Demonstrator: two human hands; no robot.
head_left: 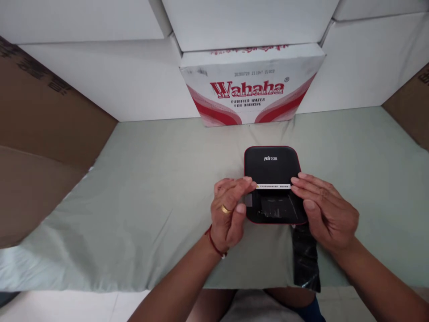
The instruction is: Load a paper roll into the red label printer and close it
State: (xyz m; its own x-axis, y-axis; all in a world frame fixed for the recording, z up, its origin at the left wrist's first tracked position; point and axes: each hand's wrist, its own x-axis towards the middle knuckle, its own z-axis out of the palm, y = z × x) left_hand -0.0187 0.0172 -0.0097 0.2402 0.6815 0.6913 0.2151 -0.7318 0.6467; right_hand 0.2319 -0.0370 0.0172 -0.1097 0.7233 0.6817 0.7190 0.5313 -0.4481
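A flat black square device (271,167) with rounded corners and a thin red rim lies on the cloth. White lettering marks its far half, and a white printed warning strip (273,186) runs across its middle. The near part is recessed and shows a glossy patch. At its left edge is my left hand (228,212), fingers bent with the tips by the strip's left end. My right hand (326,212) grips the right edge, its fingers long and close together at the strip's other end. A black glossy plastic strip (306,261) lies below the device's near right corner.
Pale green cloth (140,197) covers the table, whose front edge runs near my lap. At the back stands a white and red Wahaha water carton (251,89) before white boxes (100,76). Brown cardboard (43,134) walls the left side, with more cardboard (409,107) at right.
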